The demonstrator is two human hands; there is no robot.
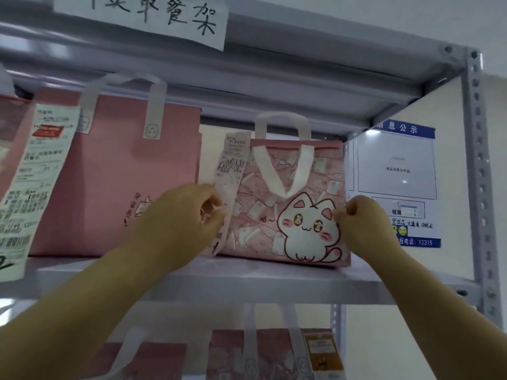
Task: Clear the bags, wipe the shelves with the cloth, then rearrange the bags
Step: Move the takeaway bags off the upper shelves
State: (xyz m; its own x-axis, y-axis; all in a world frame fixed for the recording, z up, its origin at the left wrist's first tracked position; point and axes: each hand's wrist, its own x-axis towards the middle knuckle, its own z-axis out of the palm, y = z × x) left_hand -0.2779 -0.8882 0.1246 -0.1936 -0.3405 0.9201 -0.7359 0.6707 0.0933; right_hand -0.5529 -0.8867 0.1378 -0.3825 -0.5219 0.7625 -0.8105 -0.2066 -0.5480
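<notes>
Shelf (247,272) across mid-frame carries the cat bag (288,215), right of centre — left hand (186,215) pinches its left edge by the receipt (231,165), right hand (362,218) curls on its right edge; its width runs hand to hand, both equally near.

Right of the cat bag (288,209), bare shelf (369,270) runs to the corner post (477,165). On its left the tall pink bag (123,174) crowds me; the upper shelf (274,86) hangs close overhead.

two hands (189,215) (363,219), one cat bag (288,212)
</notes>
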